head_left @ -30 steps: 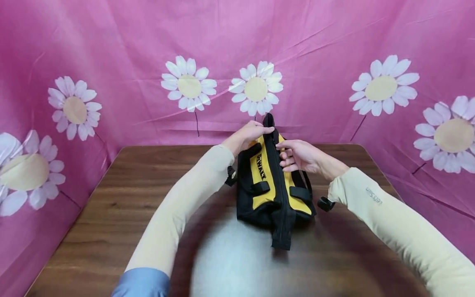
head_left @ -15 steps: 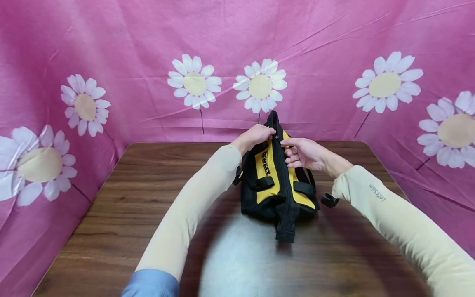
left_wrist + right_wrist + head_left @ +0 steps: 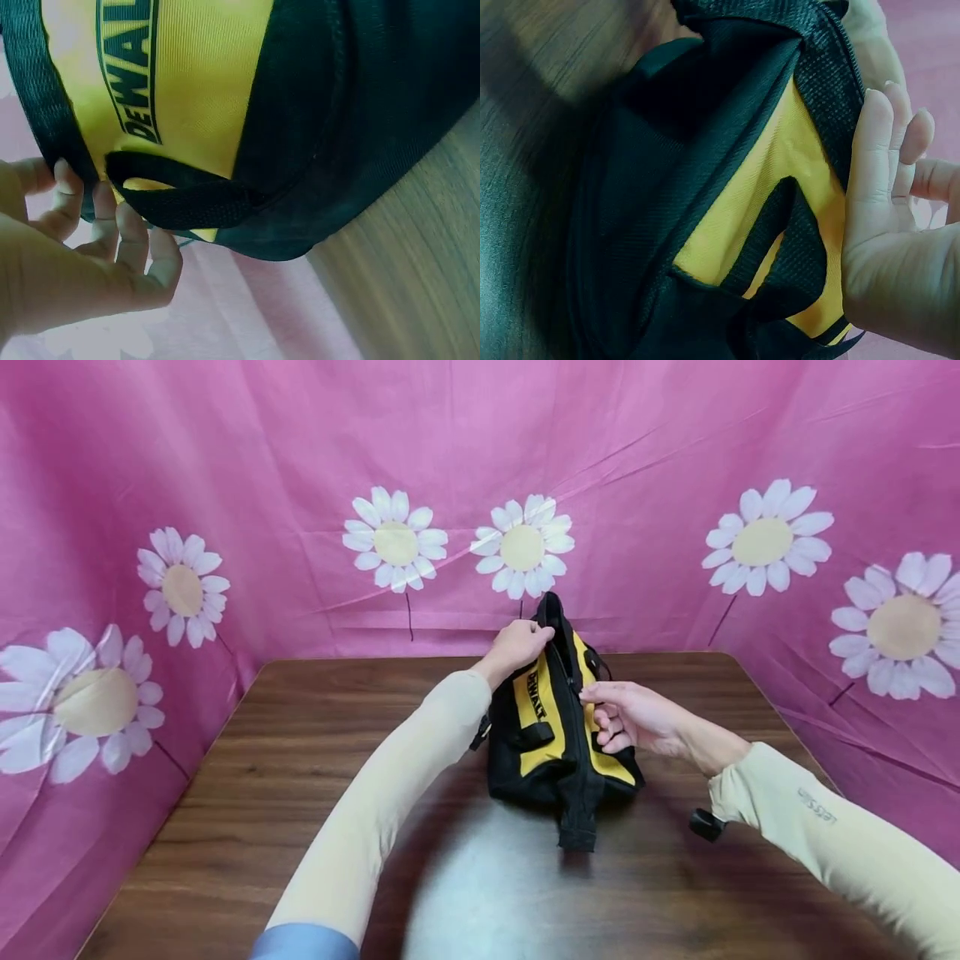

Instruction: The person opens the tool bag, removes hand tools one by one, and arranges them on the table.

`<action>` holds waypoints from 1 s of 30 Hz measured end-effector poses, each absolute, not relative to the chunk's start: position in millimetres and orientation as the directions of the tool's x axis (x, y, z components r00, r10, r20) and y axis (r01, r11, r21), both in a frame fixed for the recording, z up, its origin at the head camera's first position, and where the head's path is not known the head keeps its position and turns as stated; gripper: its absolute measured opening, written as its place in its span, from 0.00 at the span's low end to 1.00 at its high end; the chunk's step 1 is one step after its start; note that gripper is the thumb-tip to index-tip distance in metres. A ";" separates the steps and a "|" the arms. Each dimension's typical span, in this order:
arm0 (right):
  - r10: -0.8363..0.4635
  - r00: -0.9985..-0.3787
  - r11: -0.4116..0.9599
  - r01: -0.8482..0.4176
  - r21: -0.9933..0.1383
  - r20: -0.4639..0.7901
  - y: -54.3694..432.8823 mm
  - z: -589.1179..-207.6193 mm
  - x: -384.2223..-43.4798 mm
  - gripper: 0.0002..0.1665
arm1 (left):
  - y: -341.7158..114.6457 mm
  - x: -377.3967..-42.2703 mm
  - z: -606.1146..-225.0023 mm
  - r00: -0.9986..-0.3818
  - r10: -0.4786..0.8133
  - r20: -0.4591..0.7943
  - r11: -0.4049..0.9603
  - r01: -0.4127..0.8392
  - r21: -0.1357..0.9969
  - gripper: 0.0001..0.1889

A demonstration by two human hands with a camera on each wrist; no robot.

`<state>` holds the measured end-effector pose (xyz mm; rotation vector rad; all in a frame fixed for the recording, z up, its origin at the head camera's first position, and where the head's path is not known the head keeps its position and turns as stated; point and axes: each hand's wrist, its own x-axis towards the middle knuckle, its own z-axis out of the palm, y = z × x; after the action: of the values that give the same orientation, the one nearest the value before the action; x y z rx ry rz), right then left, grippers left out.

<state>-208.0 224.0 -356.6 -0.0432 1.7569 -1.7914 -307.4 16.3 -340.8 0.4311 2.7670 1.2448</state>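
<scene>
A black and yellow DeWalt tool bag point(image 3: 543, 697) stands on the wooden table, its long top zipper point(image 3: 576, 739) running toward me. At the far end, my left hand point(image 3: 521, 643) pinches the fabric edge beside the zipper; in the left wrist view its fingers point(image 3: 135, 232) are bent close to a black strap loop point(image 3: 184, 199). My right hand point(image 3: 645, 717) pinches at the zipper slider partway along the top, thumb and forefinger together. Behind the slider the zipper's two sides are parted. In the right wrist view the right hand point(image 3: 900, 247) lies along the bag's yellow side point(image 3: 742, 195).
The brown wooden table point(image 3: 300, 777) extends left and right of the bag. Around its back and sides hangs a pink cloth point(image 3: 637, 427) printed with white daisies. A black end tab point(image 3: 577, 827) of the zipper sticks out over the table toward me.
My right hand has drawn the zipper slider toward me along the bag's top, and a gap has opened behind it. The left hand keeps hold of the far end.
</scene>
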 end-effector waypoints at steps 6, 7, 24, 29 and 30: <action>-0.480 -0.787 0.079 0.402 -0.912 -0.388 219.7 -368.5 -208.8 0.12 | 8.5 -282.1 -343.3 -0.936 0.342 -0.083 0.696 0.194 0.691 0.27; -0.485 -0.785 0.075 0.403 -0.912 -0.387 219.1 -369.3 -209.1 0.12 | 7.6 -278.7 -343.6 -0.929 0.353 -0.109 0.691 0.181 0.700 0.29; -0.531 -0.772 0.036 0.392 -0.919 -0.350 220.9 -369.1 -193.3 0.07 | 9.4 -260.1 -351.8 -0.890 0.446 -0.096 0.527 0.175 0.831 0.19; -0.627 -0.712 0.068 0.353 -0.933 -0.315 231.9 -373.4 -173.9 0.05 | 4.1 -258.6 -349.8 -0.905 0.419 -0.076 0.512 0.167 0.843 0.18; -0.661 -0.687 0.079 0.337 -0.938 -0.302 235.0 -374.2 -169.7 0.05 | 2.8 -258.9 -349.0 -0.909 0.411 -0.077 0.509 0.159 0.846 0.18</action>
<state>-169.7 235.0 -374.2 -0.3289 1.6180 -1.7058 -258.9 2.8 -349.0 0.4809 2.4861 1.3529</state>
